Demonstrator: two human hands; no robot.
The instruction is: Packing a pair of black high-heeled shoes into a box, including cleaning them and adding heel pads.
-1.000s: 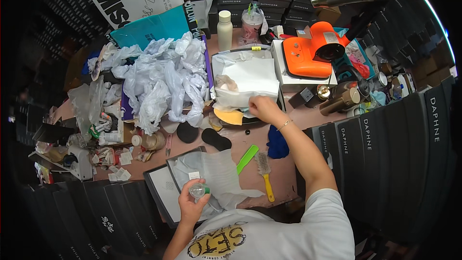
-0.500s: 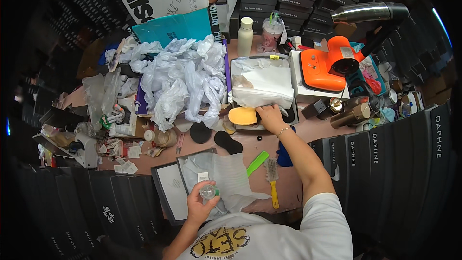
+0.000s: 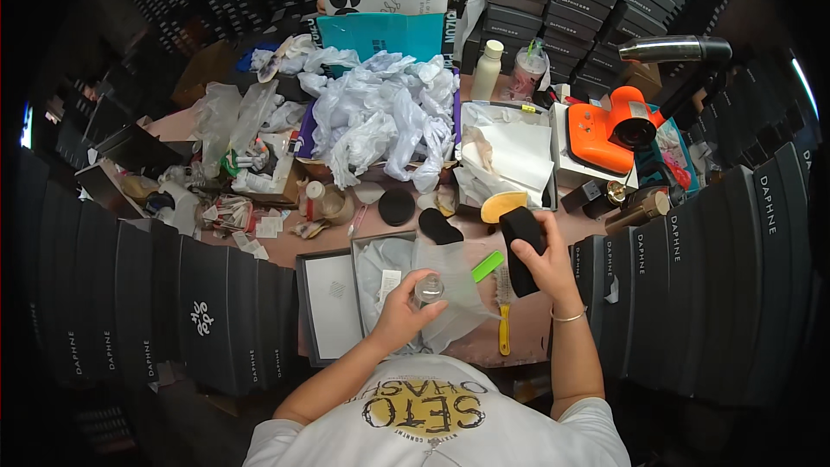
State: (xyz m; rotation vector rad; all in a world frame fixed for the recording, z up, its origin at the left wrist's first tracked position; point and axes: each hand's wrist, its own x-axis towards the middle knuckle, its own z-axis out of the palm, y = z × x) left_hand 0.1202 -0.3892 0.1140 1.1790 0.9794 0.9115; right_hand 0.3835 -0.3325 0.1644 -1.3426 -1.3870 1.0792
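Observation:
In my left hand (image 3: 411, 311) is a small clear round bottle (image 3: 429, 289), its end facing up, held above an open grey shoe box (image 3: 355, 284) lined with translucent tissue. My right hand (image 3: 546, 261) grips a long black block-like thing (image 3: 517, 251) by its right side; its exact kind I cannot make out. Just behind that block shows a yellow oval pad (image 3: 503, 207). Below it lie a green-handled tool (image 3: 488, 266) and a hairbrush-like brush (image 3: 504, 329) with a yellow handle. A black curved pad (image 3: 439, 227) and a black round pad (image 3: 396, 207) rest farther left.
Crumpled white plastic bags (image 3: 372, 112) heap in a purple box. Behind my right hand stands a box with white paper (image 3: 510, 156); an orange machine (image 3: 596, 134) is farther right. Dark shoe boxes (image 3: 225, 303) line both sides. A cream bottle (image 3: 487, 69) stands at the back.
My right hand has come back from the paper-filled box toward me and now holds the black block. My left hand still holds the clear bottle. The whole view has shifted.

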